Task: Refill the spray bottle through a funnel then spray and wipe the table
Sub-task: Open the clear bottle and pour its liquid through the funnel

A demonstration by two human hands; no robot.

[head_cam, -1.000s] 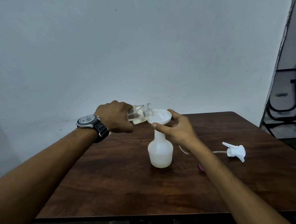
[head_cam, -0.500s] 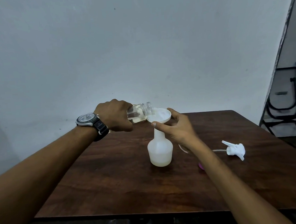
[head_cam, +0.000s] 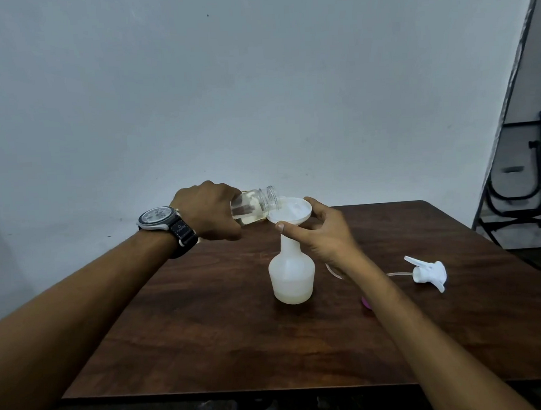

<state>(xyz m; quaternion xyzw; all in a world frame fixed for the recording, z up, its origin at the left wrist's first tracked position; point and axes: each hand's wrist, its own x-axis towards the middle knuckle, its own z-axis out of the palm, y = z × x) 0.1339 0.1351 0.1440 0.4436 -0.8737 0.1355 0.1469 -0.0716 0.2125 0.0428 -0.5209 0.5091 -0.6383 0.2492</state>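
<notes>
Nearly horizontal jar [head_cam: 253, 206] in left hand [head_cam: 209, 215], mouth rightward over funnel [head_cam: 291, 214]

Funnel [head_cam: 290, 214] in bottle [head_cam: 292, 274], jar [head_cam: 253, 205] left, sprayer [head_cam: 428, 271] right

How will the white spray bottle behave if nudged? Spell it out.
Probably top-heavy: the wide funnel sits in the narrow neck of the spray bottle, and the right hand steadies it. Likely light, being thin-looking translucent plastic. Its broad base should resist tipping somewhat.

Plain bare room, dark brown wooden table [head_cam: 301, 344] against blank pale grey wall [head_cam: 257, 95], black metal-framed chair [head_cam: 519, 191] right of table
</notes>
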